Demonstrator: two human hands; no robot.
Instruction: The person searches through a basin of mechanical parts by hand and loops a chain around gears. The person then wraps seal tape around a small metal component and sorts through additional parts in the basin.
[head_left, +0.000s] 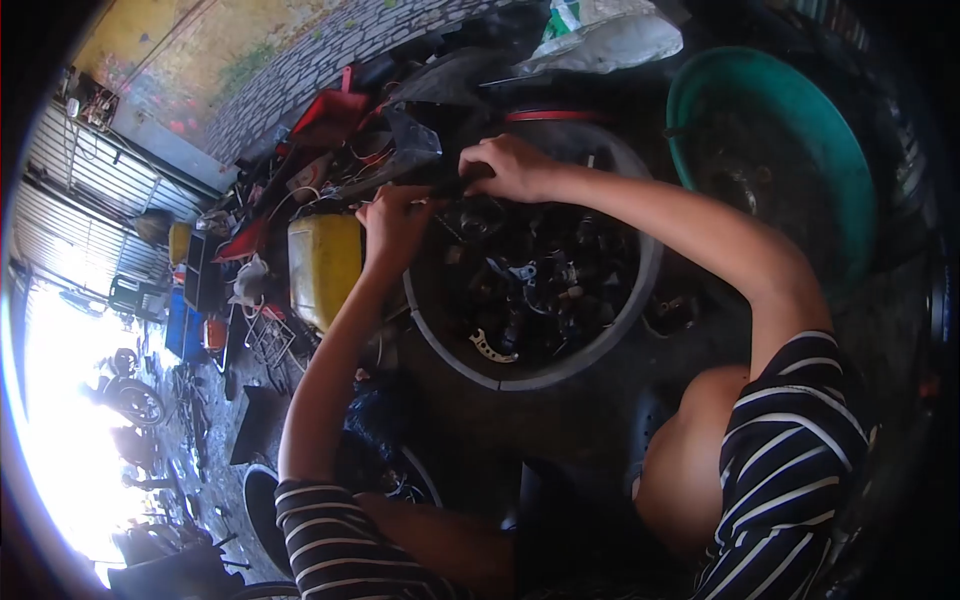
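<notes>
Both my hands are raised over the far left rim of a round grey basin [497,383] filled with dark metal parts. My left hand [396,225] is closed on the left end of a dark object too dim to identify, beside a yellow container [325,262]. To its right, my right hand [508,168] has its fingers curled round the other side of a dark item. Inside the basin, a pale curved metal piece [492,348] lies near the front rim, and a silvery bracket [522,271] rests among the dark parts near the middle.
A large green basin [862,190] stands at the right with a few parts inside. A red dustpan-like piece [330,117] and mixed scrap lie at the upper left. A white sack [610,45] is at the top. Another basin [262,520] sits at the lower left.
</notes>
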